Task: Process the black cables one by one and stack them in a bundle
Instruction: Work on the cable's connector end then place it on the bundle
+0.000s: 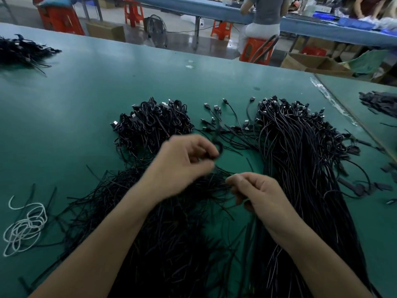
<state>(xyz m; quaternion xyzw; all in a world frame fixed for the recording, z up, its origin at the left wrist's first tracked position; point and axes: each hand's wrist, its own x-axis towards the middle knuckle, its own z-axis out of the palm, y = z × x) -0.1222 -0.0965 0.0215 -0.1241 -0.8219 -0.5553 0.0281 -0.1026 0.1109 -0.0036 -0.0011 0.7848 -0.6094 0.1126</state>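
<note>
Left hand (pixel 184 160) pinches a looped cable (pixel 219 149); right hand (pixel 257 194) is curled, and I cannot tell what it holds. I'd keep the loop tight, then lay it on the bundle (pixel 150 123) at eleven o'clock.

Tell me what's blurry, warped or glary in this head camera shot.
Head view: motion blur smears the left hand, so the black cable at its fingertips is barely readable; the right hand is sharper. Head view: the wide lens slightly bows the far edge of the green table. Head view: soft glare on the floor beyond; the near cable heap goes dark, losing detail.
</note>
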